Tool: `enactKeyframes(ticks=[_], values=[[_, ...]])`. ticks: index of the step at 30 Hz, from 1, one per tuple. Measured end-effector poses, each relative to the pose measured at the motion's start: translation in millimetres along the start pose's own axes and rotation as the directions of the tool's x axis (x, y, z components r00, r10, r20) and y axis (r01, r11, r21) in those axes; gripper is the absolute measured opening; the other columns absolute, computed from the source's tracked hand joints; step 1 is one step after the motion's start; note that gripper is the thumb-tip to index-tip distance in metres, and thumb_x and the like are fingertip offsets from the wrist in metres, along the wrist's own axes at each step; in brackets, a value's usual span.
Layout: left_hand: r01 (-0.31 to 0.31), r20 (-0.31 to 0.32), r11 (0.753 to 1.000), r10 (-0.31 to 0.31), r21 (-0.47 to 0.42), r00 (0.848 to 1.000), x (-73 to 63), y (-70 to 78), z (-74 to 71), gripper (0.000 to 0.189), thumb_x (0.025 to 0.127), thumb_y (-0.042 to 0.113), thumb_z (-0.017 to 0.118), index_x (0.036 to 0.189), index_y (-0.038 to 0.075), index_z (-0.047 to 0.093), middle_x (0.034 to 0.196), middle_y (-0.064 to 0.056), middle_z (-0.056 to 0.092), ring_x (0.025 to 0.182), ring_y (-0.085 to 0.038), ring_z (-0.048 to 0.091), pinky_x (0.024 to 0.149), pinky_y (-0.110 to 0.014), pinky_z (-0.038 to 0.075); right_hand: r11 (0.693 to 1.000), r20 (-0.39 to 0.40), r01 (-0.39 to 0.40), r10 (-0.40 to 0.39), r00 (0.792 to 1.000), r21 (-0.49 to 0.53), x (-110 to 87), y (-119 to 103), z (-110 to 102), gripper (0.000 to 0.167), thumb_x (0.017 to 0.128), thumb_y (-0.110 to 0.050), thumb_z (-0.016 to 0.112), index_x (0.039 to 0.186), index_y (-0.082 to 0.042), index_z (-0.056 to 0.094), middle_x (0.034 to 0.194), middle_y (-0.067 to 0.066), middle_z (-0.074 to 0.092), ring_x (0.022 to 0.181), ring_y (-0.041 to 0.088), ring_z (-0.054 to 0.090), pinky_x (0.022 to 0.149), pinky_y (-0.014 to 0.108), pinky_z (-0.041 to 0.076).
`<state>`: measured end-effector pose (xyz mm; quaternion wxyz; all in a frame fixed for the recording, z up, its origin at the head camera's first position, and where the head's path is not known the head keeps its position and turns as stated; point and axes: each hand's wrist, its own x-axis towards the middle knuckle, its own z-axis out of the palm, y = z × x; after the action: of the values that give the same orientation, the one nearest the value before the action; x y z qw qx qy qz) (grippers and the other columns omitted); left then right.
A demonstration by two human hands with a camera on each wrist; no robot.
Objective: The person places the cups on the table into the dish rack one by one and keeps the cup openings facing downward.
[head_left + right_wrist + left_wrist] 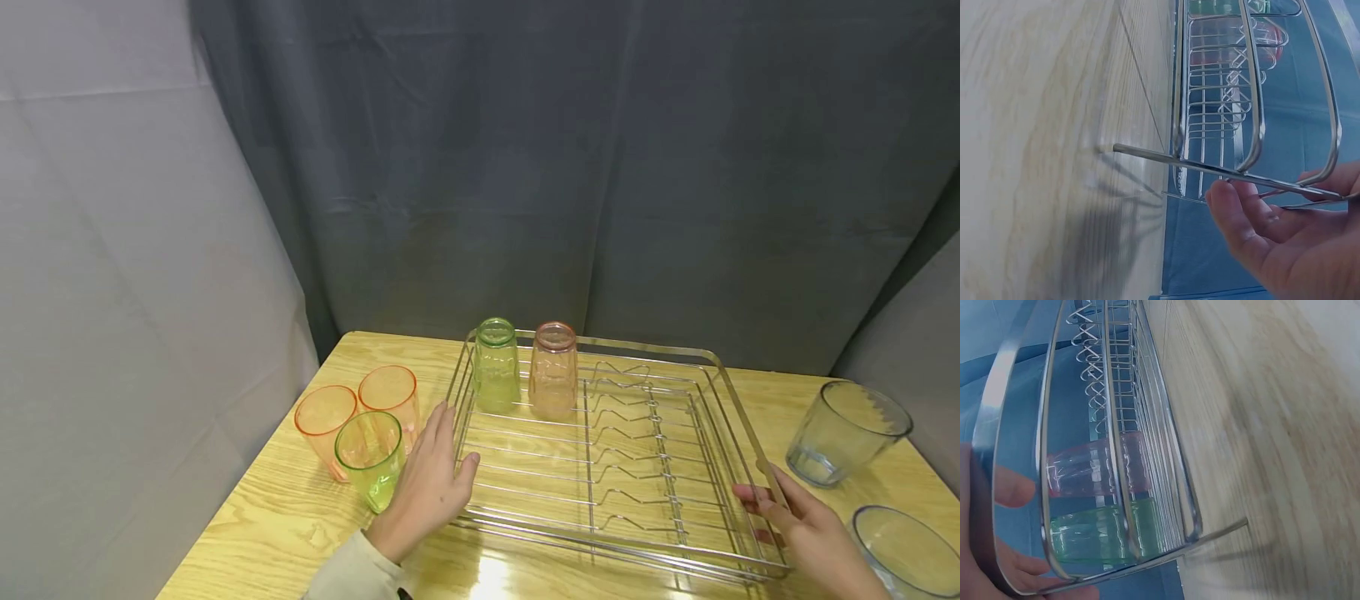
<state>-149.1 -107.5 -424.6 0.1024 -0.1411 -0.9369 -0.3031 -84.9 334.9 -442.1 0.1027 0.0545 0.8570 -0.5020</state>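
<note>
Between the left grip point(427, 492) and the right grip point(806, 521), a rack point(659, 433), its rim pinched by both, an upturned green glass point(497, 375) and pink glass point(553, 379) held inside, nearer the left grip

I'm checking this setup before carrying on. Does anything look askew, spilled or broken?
Nothing stands out. Inside the wire rack, the green glass and pink glass both stand upside down without visible damage; the farther clear glass on the right looks slanted, but that may be lens distortion. I see no spill.
</note>
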Motion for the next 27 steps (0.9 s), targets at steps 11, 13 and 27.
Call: enactKeyframes(ticks=[11,13,27], values=[[0.078,0.068,0.995,-0.074,-0.055,0.995,1.3,-2.7,2.6,0.077,0.097,0.033,0.057,0.154,-0.006,0.023,0.162,-0.027,0.021,0.143,-0.047,0.035,0.113,-0.065,0.033,0.991,-0.027,0.03,-0.033,0.999,-0.129,-1.5,-3.7,1.7,0.062,0.11,-0.016,0.028,0.152,0.014,-0.006,0.143,0.039,0.043,0.09,-0.028,0.044,0.082,0.03,0.06],[0.083,0.068,0.995,-0.08,-0.053,0.994,0.8,-3.4,2.8,0.077,0.097,0.034,0.057,0.154,-0.005,0.023,0.162,-0.027,0.02,0.143,-0.047,0.035,0.113,-0.066,0.032,0.988,-0.039,0.034,-0.041,0.998,-0.149,-1.3,-6.8,2.9,0.061,0.109,-0.015,0.028,0.152,0.015,-0.004,0.145,0.042,0.037,0.09,-0.028,0.044,0.08,0.028,0.06],[0.097,0.051,0.995,-0.095,-0.033,0.994,-2.5,-5.1,2.9,0.07,0.096,0.034,0.058,0.151,-0.003,0.033,0.161,-0.025,0.024,0.139,-0.049,0.041,0.109,-0.067,0.036,0.928,-0.106,0.019,-0.063,0.992,-0.373,-0.5,-10.5,-0.8,0.069,0.109,-0.037,0.032,0.149,0.017,0.02,0.144,0.043,0.037,0.108,0.032,0.067,0.076,0.051,0.056]])
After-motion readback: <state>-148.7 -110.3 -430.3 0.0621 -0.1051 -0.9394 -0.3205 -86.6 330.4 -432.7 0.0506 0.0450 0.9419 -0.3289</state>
